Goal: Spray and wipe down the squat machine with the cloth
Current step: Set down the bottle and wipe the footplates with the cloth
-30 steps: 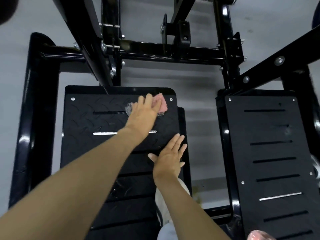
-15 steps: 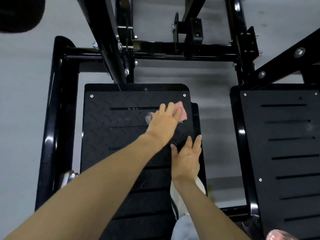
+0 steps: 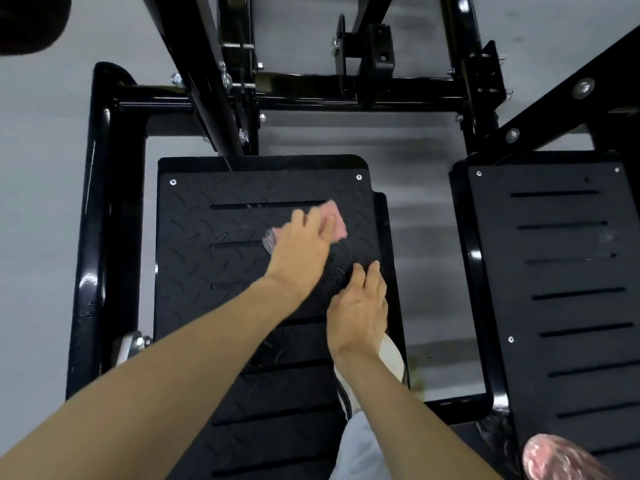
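I see my left hand (image 3: 299, 249) flat, fingers straight, pressing the pink cloth (image 3: 335, 221) onto the upper right of the left footplate (image 3: 194, 258) of the squat machine (image 3: 104, 202), my right hand (image 3: 358, 310) just below, fingers relaxed on the same plate, holding nothing, white shoe (image 3: 393, 358) under its wrist

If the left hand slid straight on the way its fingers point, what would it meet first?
The left hand presses the pink cloth flat on the left foot plate, fingers aimed up-right. Ahead lies only bare plate, then probably the corner screw near its far edge; nothing raised shows before that.
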